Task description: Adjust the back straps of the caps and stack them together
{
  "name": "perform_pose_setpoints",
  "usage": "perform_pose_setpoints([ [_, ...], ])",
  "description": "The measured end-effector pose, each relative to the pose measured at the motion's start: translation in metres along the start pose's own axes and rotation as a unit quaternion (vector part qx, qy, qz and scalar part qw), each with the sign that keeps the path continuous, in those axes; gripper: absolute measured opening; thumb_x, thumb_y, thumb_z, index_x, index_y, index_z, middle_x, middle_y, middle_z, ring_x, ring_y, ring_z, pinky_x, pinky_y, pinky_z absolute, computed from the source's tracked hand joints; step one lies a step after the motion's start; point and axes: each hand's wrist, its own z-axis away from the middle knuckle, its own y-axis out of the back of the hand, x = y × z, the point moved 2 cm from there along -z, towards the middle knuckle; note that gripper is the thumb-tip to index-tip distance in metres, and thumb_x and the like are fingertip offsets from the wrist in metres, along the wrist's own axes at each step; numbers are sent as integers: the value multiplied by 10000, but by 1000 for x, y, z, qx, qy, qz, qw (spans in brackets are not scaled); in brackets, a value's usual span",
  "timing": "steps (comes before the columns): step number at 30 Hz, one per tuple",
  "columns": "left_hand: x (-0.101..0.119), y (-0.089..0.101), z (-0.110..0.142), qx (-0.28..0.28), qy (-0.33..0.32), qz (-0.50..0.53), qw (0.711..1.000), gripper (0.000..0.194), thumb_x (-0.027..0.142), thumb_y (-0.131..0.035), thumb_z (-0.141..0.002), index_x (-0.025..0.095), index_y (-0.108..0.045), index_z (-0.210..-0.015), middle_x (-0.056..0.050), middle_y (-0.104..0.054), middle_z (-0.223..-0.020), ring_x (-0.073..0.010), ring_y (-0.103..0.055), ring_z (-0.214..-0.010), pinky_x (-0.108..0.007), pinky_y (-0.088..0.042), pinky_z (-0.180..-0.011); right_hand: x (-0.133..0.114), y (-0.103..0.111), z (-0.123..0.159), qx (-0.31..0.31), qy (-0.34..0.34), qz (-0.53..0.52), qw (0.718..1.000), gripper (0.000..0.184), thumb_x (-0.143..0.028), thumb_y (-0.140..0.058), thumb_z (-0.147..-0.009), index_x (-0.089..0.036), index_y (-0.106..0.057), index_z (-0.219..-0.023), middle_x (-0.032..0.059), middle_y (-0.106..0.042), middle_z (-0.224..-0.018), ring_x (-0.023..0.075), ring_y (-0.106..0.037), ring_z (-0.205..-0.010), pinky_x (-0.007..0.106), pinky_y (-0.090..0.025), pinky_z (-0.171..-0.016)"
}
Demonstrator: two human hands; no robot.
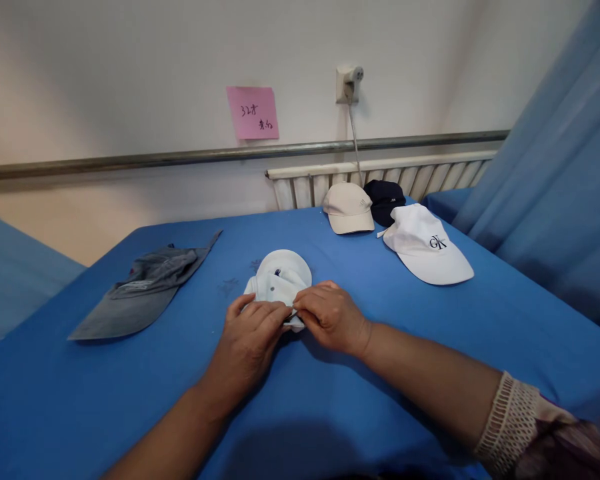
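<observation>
A pale, light-coloured cap (283,280) with a small dark emblem lies on the blue-covered table, its brim pointing away from me. My left hand (253,333) is closed on the cap's near left edge, thumb and fingers bent over it. On the near right edge, my right hand (333,317) pinches the cap with thumb and fingertips, close against the left fingertips. Between the two hands a small dark strip or part shows at the cap's edge; the fingers mostly cover it, so its kind is unclear.
A grey cap (147,287) lies to the left. At the back right sit a beige cap (349,208), a dark navy cap (384,200) and a white cap (425,243) with black letters. Behind the table (180,413) are a radiator (430,173) and a wall rail (180,159).
</observation>
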Motion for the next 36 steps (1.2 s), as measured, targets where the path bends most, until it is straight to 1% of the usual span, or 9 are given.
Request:
perform_pose_setpoints([
  [6,0,-1,0,22,-8,-4,1000,230,139,-473,-978,207,-609,-1150,-49,-755,-980,-191,-688,-881,-425,-341,-1025,0,0,-1,11,11,-2,1000,150,-152,-477,-977,-200,-597,-901,61,-731,-920,181,-673,-888,347,-441,-872],
  [9,0,-1,1,29,-5,-2,1000,224,142,-496,-969,213,-619,-1142,-46,-760,-978,-186,-694,-893,-416,-349,-1039,-1,4,-3,18,26,-15,999,130,-165,-474,-979,-203,-587,-928,62,-733,-937,180,-674,-893,350,-443,-876],
  [12,-1,2,4,55,-9,5,998,217,126,-526,-952,210,-620,-1129,-55,-762,-983,-181,-697,-901,-416,-356,-1053,-2,9,-3,37,50,-33,998,86,-170,-496,-965,-201,-574,-982,61,-731,-972,178,-672,-900,356,-444,-883],
  [16,-1,5,8,86,-18,7,996,244,88,-567,-922,208,-624,-1127,-62,-764,-991,-177,-700,-908,-418,-371,-1056,-4,12,-3,60,69,-39,995,102,-155,-504,-955,-203,-567,-1019,60,-728,-993,182,-672,-908,363,-444,-876],
  [24,0,3,8,104,-50,22,993,280,59,-581,-909,220,-623,-1134,-52,-774,-995,-161,-719,-893,-404,-386,-1056,-5,9,-1,58,43,-51,996,107,-124,-515,-930,-204,-570,-975,62,-732,-954,185,-683,-899,355,-460,-860],
  [28,0,6,8,110,-60,24,992,282,56,-592,-902,209,-617,-1137,-60,-775,-979,-160,-719,-882,-409,-399,-1041,-7,12,-1,74,57,-60,994,119,-132,-535,-913,-206,-567,-1001,54,-733,-946,184,-684,-893,364,-467,-869],
  [31,-1,9,9,122,-62,21,990,293,65,-614,-890,211,-612,-1144,-62,-775,-983,-164,-718,-877,-407,-409,-1032,-10,18,-2,91,72,-66,991,116,-164,-521,-929,-218,-560,-1025,48,-732,-935,184,-683,-862,372,-478,-855],
  [33,-2,12,10,128,-55,20,990,303,70,-620,-886,220,-611,-1149,-58,-775,-993,-167,-719,-880,-402,-414,-1026,-13,22,-3,98,80,-77,989,147,-217,-522,-942,-219,-545,-1087,62,-727,-965,197,-684,-894,387,-488,-856],
  [36,-1,15,10,133,-52,29,989,300,67,-608,-888,217,-617,-1148,-57,-775,-988,-168,-718,-890,-396,-413,-1021,-17,24,-2,109,97,-80,986,379,-345,-600,-916,-189,-482,-1240,138,-682,-1140,248,-647,-1078,431,-492,-902],
])
